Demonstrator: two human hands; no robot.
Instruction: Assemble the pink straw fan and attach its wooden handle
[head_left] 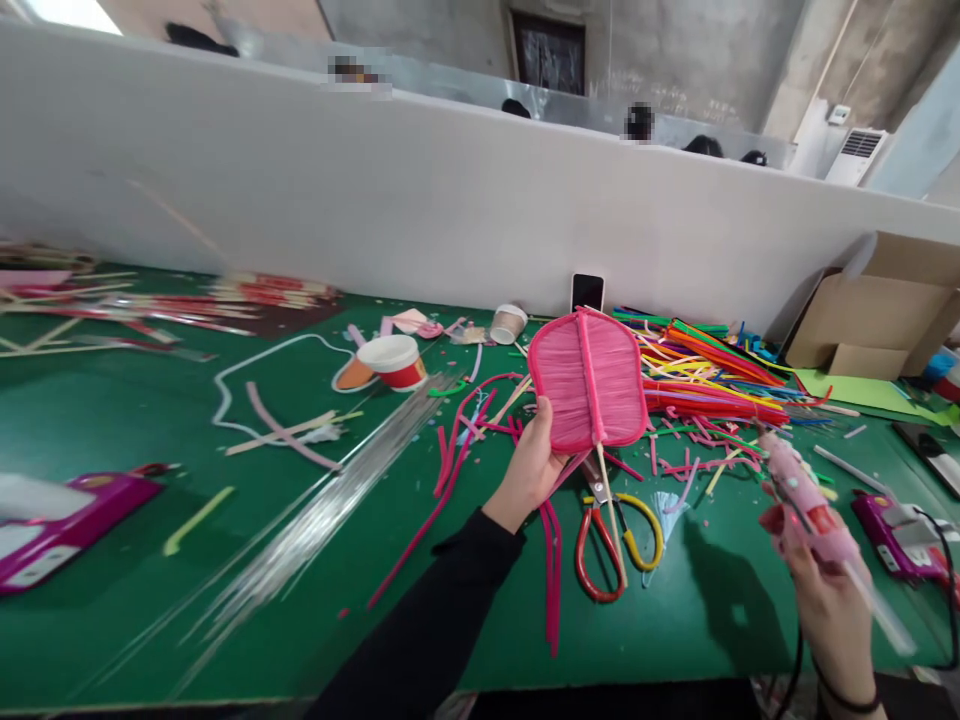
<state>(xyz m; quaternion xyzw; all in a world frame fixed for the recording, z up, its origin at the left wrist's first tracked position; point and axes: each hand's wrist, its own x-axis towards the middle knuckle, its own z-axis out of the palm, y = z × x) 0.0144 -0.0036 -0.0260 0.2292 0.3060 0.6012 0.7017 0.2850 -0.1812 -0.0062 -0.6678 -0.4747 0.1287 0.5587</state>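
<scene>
My left hand (529,465) grips a pink hand fan (559,385) by its lower left edge, thumb on the front. The fan has a dark pink rim, a centre rib and a thin wooden stick handle pointing down. In my right hand (825,585) is a pink glue gun (802,495), its nozzle pointing up and left and a clear glue stick poking out behind. Scissors (634,545) with one red and one yellow handle lie under the fan's stick. Loose dark pink pipe cleaners (553,590) lie just below my left hand.
Colourful pipe cleaners (712,375) are heaped behind the fan, near a phone (587,291). A bundle of clear thin strands (322,530), a paper cup (405,372) and a purple device (75,530) lie left. A cardboard box (877,310) and another purple device (896,535) are right.
</scene>
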